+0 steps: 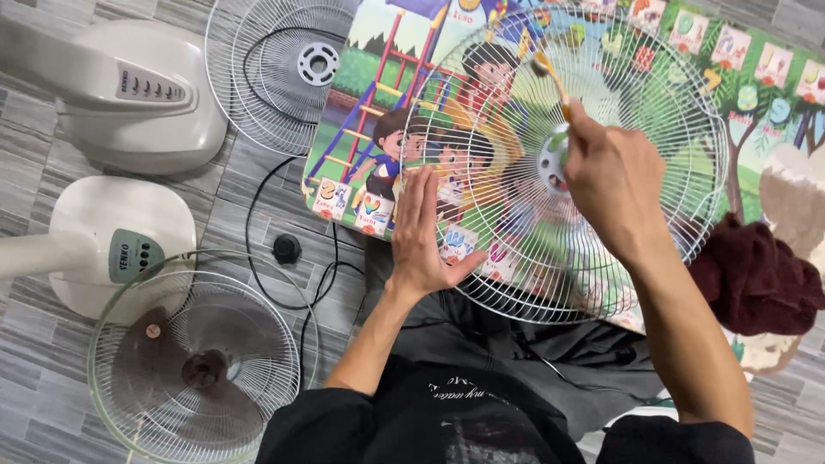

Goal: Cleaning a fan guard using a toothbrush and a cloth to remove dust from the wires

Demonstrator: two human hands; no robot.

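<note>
**Brush on a fan grille**

While the left hand [427,234] lies flat, fingers together, on the rim of the white wire fan grille [636,223], the right hand [612,179] is closed around a toothbrush [550,73] — bristles on the wires. The grille rests over a colourful play mat [369,103]. Lower left, another guard cages a fan blade [193,369] — beside two fan bases [120,236].

A grey wood-grain plank floor [51,412] lies under even, soft light, partly covered by a colourful cartoon-printed play mat [756,77].
</note>
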